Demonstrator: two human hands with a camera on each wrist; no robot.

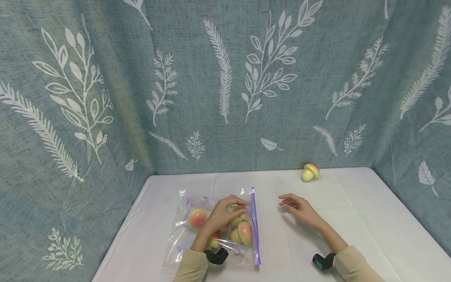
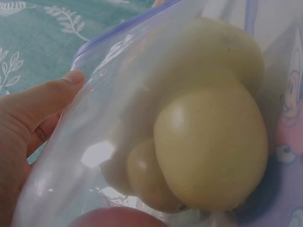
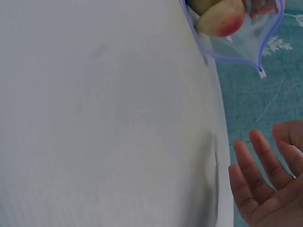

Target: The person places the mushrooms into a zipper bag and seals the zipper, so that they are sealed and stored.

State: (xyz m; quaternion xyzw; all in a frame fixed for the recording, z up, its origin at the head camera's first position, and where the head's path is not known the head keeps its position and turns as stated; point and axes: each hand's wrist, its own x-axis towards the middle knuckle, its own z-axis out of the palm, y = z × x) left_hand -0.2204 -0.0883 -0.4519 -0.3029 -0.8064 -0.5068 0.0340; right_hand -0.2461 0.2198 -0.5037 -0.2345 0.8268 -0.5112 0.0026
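Note:
A clear zip bag [image 1: 176, 243] with a purple zip edge [image 1: 257, 235] lies on the table, its zip end to the right. Inside are several yellow-and-red fruits [image 1: 197, 218]; pale yellow-green fruit [image 2: 213, 146] fills much of the left wrist view. My left hand [image 1: 225, 211] pinches the bag's upper layer near the zip, lifting it so the mouth gapes, as the right wrist view shows. To the right of the bag, my right hand [image 1: 299, 209] hovers with loosely bent fingers [image 3: 258, 175] and nothing in them.
At the back right of the white table [image 1: 282, 250] two more yellow fruits [image 1: 310, 172] sit together, one with a reddish side. A teal leaf-patterned curtain [image 1: 225, 149] hangs behind and along both sides. Each wrist wears a black device [image 1: 217, 256].

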